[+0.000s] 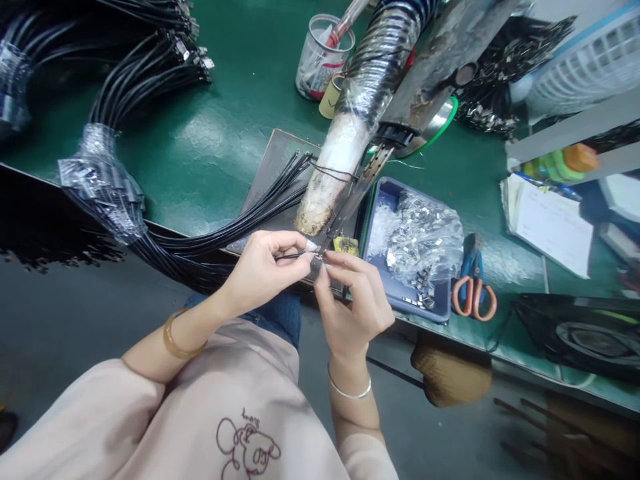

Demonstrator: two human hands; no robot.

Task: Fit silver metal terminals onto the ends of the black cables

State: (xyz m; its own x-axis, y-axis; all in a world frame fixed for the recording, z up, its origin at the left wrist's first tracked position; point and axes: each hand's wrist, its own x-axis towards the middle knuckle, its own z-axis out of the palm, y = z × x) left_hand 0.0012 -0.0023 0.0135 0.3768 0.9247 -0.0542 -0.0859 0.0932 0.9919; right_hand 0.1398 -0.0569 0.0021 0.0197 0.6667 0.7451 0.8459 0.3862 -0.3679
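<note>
I see my left hand (263, 267) pinching a thin black cable (293, 255) while my right hand (350, 303) pinches a small metal clip (320, 261) at its tip. I judge fitting is underway; next calls for steady alignment. The blue tray (387, 293) of clips lies just right.

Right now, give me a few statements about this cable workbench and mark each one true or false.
1. The left hand pinches a thin black cable. True.
2. The blue tray holds small metal clips. True.
3. The orange-handled pliers are in the right hand. False: they lie on the green table, right of the tray.
4. The clear plastic cup lies tipped over. False: it stands upright.
5. Both wrists wear bangles. True.
</note>
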